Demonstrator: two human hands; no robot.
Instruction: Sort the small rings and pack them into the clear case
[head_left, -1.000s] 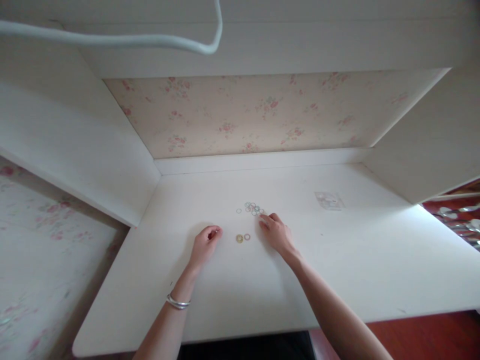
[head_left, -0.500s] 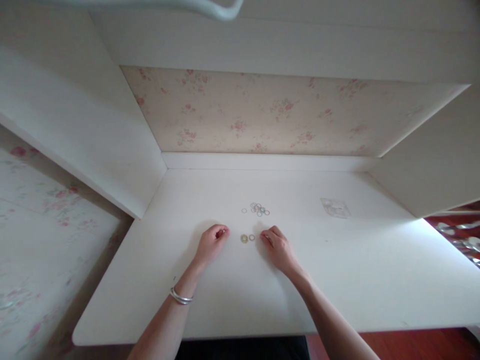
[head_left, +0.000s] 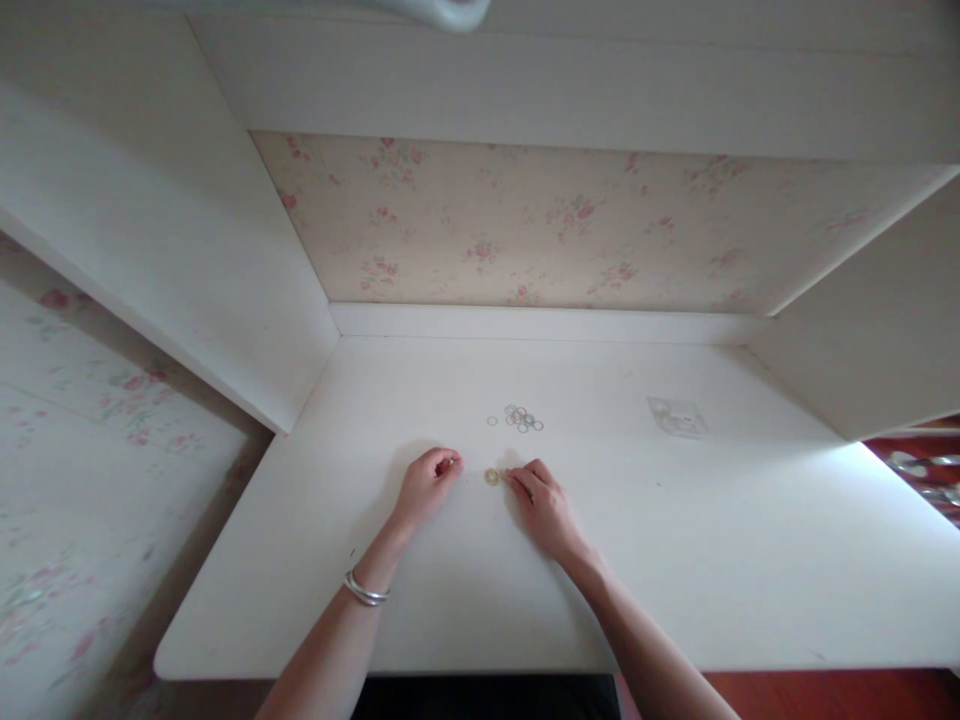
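Observation:
My left hand [head_left: 429, 487] rests on the white desk with thumb and fingers pinched together; whatever it holds, if anything, is too small to make out. Just right of it lies a gold-coloured ring [head_left: 491, 477], flat on the desk. My right hand [head_left: 541, 503] has its thumb and fingertips closed on a small ring [head_left: 505, 476] beside the gold one, and they cover most of it. Beyond both hands a cluster of thin rings [head_left: 523, 419] lies in an overlapping pile. One single thin ring [head_left: 492, 421] sits apart, left of that pile.
A clear plastic bag [head_left: 677, 417] lies flat at the right on the white desk [head_left: 750, 560]. Side panels and a low back ledge [head_left: 555, 323] enclose the desk. Shiny metal objects [head_left: 922, 465] show past the right edge.
My right hand has moved left, and its fingertips now cover the small ring beside the gold one. My left hand stays pinched in about the same place. The view has shifted slightly.

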